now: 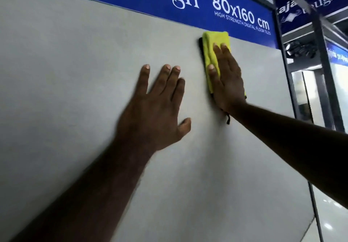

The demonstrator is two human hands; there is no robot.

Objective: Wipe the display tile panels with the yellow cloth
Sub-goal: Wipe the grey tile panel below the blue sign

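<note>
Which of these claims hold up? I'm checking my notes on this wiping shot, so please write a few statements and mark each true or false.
1. The right hand presses the yellow cloth flat against the grey tile panel. True.
2. The left hand holds a second cloth. False: it is bare, its fingers spread on the panel.
3. The cloth sits near the panel's top edge, just below the blue sign. True.
4. The sign reads 60x120 cm. False: it reads 80x160 cm.

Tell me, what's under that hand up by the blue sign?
The yellow cloth lies under the right hand, pressed flat against the grey tile panel. A dark edge peeks out beside it. The hand covers the cloth's middle.
</note>
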